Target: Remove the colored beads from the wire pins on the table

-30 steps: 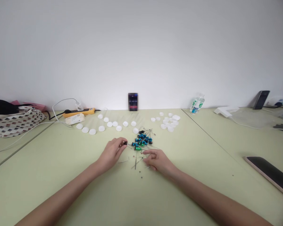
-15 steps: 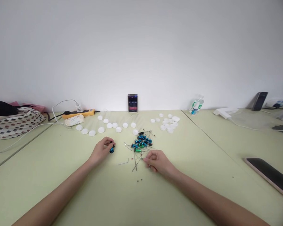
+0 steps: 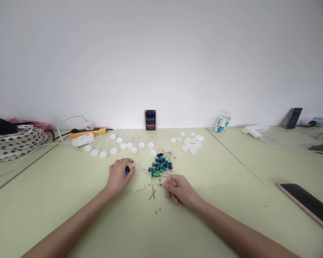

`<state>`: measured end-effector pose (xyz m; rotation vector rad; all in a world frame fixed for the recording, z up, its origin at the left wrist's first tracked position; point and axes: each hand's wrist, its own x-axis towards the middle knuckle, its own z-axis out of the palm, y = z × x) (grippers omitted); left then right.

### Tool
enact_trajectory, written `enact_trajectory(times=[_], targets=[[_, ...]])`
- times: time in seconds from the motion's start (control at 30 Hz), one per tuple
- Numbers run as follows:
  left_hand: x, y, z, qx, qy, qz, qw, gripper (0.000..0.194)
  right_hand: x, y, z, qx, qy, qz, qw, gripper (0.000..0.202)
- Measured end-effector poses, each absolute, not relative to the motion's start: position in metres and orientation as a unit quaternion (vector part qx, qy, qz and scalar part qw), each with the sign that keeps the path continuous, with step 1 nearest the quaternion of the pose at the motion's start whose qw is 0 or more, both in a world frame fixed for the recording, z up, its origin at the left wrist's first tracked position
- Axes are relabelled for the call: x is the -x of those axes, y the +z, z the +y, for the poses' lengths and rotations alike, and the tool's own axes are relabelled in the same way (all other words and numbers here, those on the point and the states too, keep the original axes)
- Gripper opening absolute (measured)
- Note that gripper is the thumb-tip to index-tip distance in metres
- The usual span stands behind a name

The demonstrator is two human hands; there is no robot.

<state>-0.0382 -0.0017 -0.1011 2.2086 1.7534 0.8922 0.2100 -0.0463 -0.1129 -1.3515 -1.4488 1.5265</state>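
Observation:
My left hand (image 3: pixel 120 175) has its thumb and fingers spread around a small blue-and-black metal cylinder (image 3: pixel 127 170), which looks let go; whether a finger still touches it I cannot tell. Close to the tangle of parts, my right hand (image 3: pixel 179 189) is closed in a pinch, and what it holds is too small to make out. A tiny dark piece (image 3: pixel 160 185) is right by those fingertips. Between the hands lies a heap of blue, green and black metal cylinders (image 3: pixel 161 165) with thin metal rods (image 3: pixel 153 190). An L-shaped hex key (image 3: pixel 140 189) rests nearer my left hand.
Clear tubes with white caps (image 3: pixel 123 146) lie behind the heap, more white caps (image 3: pixel 193 146) to their right. Two tiny nuts (image 3: pixel 158 211) lie in front. A phone (image 3: pixel 150 120) leans on the wall, a bottle (image 3: pixel 223 122) stands back right, and a yellow power strip (image 3: pixel 97 132) lies back left.
My left hand has opened around the blue-and-black cylinder, its fingers stretching out. My right hand stays pinched in nearly the same place. The whole view has shifted slightly.

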Motion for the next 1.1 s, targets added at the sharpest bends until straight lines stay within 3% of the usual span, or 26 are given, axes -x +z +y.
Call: enact_trajectory(times=[0.1, 0.2, 0.43, 0.9, 1.1], targets=[[0.016, -0.097, -0.011, -0.823, 0.284, 0.492, 0.009, 0.020, -0.210, -0.114, -0.046, 0.506, 0.585, -0.549, 0.317, 0.037], [-0.006, -0.096, -0.016, -0.878, 0.237, 0.416, 0.000, 0.020, -0.209, -0.115, -0.046, 0.499, 0.588, -0.550, 0.322, 0.035], [-0.024, -0.107, -0.005, -0.894, 0.182, 0.410, -0.001, 0.012, -0.211, -0.112, -0.048, 0.484, 0.580, -0.580, 0.304, 0.028], [-0.019, -0.111, -0.008, -0.879, 0.181, 0.437, 0.064, 0.013, -0.211, -0.102, -0.050, 0.480, 0.550, -0.602, 0.324, 0.027], [-0.020, -0.105, -0.011, -0.858, 0.204, 0.446, 0.150, 0.019, -0.212, -0.105, -0.048, 0.490, 0.548, -0.593, 0.328, 0.029]])
